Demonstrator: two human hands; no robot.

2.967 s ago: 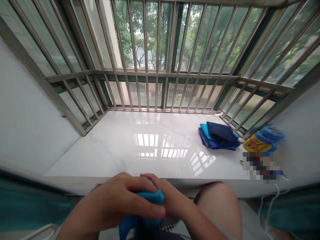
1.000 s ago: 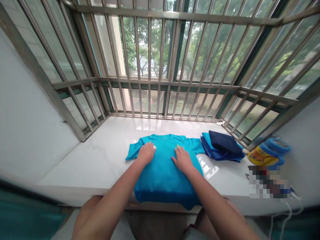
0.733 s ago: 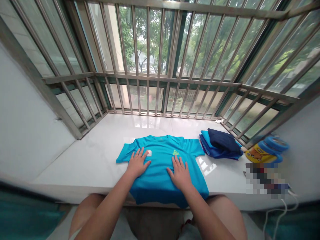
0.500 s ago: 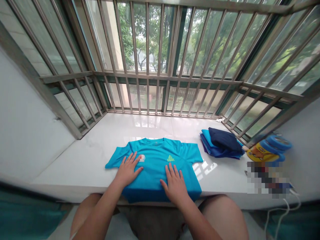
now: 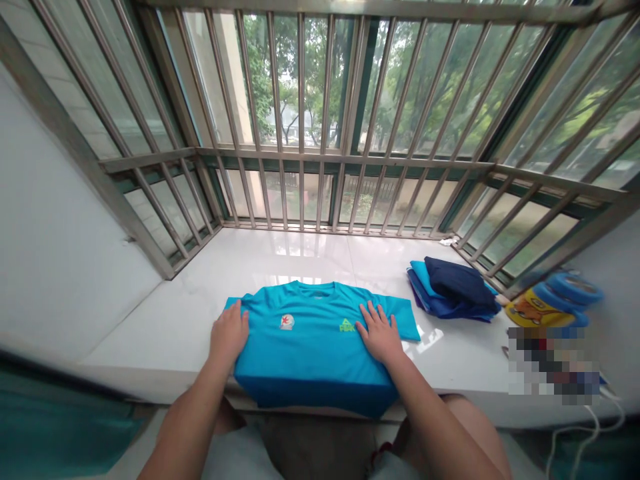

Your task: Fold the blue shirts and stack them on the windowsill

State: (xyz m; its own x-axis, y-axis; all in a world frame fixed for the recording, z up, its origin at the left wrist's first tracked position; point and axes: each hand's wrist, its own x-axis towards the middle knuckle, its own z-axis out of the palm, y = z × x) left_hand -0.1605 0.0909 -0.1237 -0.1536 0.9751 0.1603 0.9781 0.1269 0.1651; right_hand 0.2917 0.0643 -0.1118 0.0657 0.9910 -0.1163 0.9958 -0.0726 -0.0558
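A bright blue T-shirt [image 5: 310, 353] lies front side up on the white sill, its neck away from me and its lower part hanging over the front edge. A round red-and-white badge and a green logo mark its chest. At the sleeve on the left, my left hand [image 5: 230, 331] has its fingers bent together over the cloth, closed on it; the hand covers most of that sleeve. My right hand [image 5: 381, 333] rests flat with spread fingers beside the green logo, near the other sleeve.
Folded dark and blue clothes [image 5: 457, 290] are stacked on the right of the sill [image 5: 165, 333]. Beyond them stands a blue-and-yellow bottle [image 5: 545, 303], with a blurred-out item and white cables in front. Metal window bars [image 5: 330, 160] enclose the back and sides.
My left hand has moved left from the chest to the sleeve, and its fingers have bent. My right hand has slid up and right across the shirt. The view has shifted slightly.
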